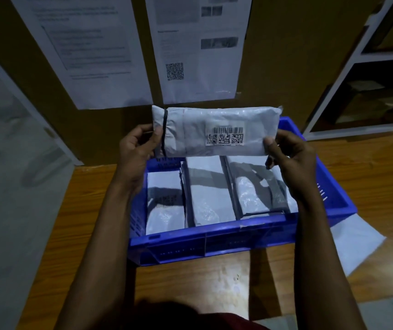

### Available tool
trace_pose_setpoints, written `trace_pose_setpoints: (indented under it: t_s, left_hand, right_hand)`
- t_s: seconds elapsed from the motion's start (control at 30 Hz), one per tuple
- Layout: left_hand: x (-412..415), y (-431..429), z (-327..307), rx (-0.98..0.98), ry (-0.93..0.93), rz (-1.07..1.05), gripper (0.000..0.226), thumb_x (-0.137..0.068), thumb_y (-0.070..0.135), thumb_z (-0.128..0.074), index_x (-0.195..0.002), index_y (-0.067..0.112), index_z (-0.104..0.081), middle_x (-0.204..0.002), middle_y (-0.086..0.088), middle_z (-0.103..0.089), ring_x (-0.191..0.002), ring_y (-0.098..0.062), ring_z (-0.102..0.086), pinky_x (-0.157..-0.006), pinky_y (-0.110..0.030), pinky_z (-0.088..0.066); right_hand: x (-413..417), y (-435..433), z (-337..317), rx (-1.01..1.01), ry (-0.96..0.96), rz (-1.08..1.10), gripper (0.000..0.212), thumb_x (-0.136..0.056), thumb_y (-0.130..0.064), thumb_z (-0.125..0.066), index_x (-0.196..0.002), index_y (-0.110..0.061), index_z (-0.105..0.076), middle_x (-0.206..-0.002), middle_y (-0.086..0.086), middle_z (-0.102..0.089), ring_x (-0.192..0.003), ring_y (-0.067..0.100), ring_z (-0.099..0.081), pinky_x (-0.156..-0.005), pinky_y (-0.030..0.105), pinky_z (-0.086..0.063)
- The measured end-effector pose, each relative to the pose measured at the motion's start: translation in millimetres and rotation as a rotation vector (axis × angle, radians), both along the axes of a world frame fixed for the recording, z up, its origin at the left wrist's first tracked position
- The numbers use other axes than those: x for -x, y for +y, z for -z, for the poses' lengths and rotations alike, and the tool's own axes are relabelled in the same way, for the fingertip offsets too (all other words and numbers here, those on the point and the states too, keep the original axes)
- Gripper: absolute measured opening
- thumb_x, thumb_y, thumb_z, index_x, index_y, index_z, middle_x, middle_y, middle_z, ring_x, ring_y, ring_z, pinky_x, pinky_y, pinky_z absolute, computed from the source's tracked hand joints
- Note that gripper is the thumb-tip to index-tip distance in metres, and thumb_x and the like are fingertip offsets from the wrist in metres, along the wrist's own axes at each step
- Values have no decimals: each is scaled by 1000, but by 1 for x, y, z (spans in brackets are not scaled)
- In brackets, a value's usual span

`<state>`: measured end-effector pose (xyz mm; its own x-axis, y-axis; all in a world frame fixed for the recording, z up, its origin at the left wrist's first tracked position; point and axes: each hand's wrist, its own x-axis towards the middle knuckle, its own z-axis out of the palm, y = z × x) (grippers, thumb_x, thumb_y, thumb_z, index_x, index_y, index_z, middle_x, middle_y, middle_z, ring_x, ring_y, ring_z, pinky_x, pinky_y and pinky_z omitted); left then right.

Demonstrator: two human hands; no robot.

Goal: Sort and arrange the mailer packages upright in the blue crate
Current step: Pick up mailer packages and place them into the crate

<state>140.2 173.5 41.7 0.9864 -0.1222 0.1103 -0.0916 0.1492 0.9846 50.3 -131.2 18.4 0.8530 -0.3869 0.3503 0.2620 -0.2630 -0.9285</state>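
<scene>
A grey mailer [214, 132] is held above the twelve o'clock end of the blue crate [214, 244]; the left hand [136, 151] curls its fingers [156, 136] round the banded end, and the right hand [288, 158] pinches the other. Three mailers [209, 191] stand inside, seemingly upright.

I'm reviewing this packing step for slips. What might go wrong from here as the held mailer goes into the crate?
1. The held mailer is pinched only at its ends by the left hand and right hand; it may sag or slip.
2. The packed mailers seem to span the blue crate side to side, so little gap shows; the crosswise mailer may jam or lie on top.
</scene>
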Motion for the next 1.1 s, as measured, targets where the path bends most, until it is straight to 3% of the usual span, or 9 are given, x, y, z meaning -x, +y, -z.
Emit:
trace_pose_setpoints:
  t_s: [0.07,0.17,0.37,0.47,0.63,0.73,0.87,0.97,1.1]
  left_hand:
    - [1,-3,-1,-30,36,-29,25,-100,22,-61,-120,6,-66,-101,1,-78,-91,-13,-73,-71,-27,-59]
    - [1,-7,-2,-56,80,-39,35,-101,28,-61,-126,3,-63,-105,-1,-77,-94,-15,-74,-74,-29,-60]
    - [3,-10,0,-59,103,-47,36,-100,27,-64,-126,2,-64,-115,-8,-76,-103,-24,-74,-82,-37,-62]
    - [5,-12,1,-61,127,-29,36,-100,29,-64,-125,3,-64,-115,-9,-75,-105,-27,-74,-85,-42,-62]
    - [6,-17,-3,13,195,-26,52,-100,40,-60,-124,-6,-59,-116,-18,-73,-108,-37,-71,-89,-55,-59]
    - [7,-19,-2,17,215,-86,43,-101,35,-60,-116,-5,-66,-111,-20,-74,-106,-39,-71,-94,-60,-54]
    - [7,-20,4,-53,201,-152,27,-100,30,-63,-101,6,-75,-101,-12,-78,-90,-25,-75,-88,-55,-58]
    - [6,-17,10,-66,178,-176,24,-100,29,-63,-96,10,-76,-101,-9,-78,-97,-27,-74,-88,-52,-60]
    - [5,-23,16,8,184,-272,22,-99,31,-65,-97,13,-78,-100,-8,-79,-96,-28,-75,-85,-50,-62]
  right_hand:
    - [0,4,0,-69,20,-13,25,-98,-25,-71,-117,-10,-74,-84,24,-69,-57,27,-55,-53,36,-49]
    - [1,10,0,-120,44,-8,27,-97,-28,-71,-118,-12,-75,-89,27,-70,-61,31,-53,-52,36,-49]
    - [5,17,-5,-244,175,-51,35,-95,-37,-68,-119,-12,-74,-103,4,-79,-82,27,-73,-61,31,-60]
    - [5,21,-8,-265,173,-71,23,-99,-30,-67,-113,-13,-75,-103,4,-79,-93,26,-76,-62,32,-63]
    - [5,22,-7,-290,174,-77,22,-99,-24,-67,-113,-9,-74,-103,5,-80,-94,27,-76,-61,31,-63]
    - [5,22,-7,-339,168,-64,23,-99,-27,-68,-112,-9,-74,-105,8,-79,-97,28,-76,-63,32,-64]
    - [4,19,-5,-350,155,-22,22,-97,-27,-70,-107,-8,-75,-102,11,-79,-97,31,-76,-62,33,-64]
    - [4,18,-4,-364,150,-10,22,-96,-26,-72,-107,-7,-75,-101,11,-79,-97,31,-76,-62,32,-63]
    - [0,25,-1,-463,157,2,26,-96,-27,-72,-109,-5,-75,-106,13,-78,-103,34,-74,-72,42,-65]
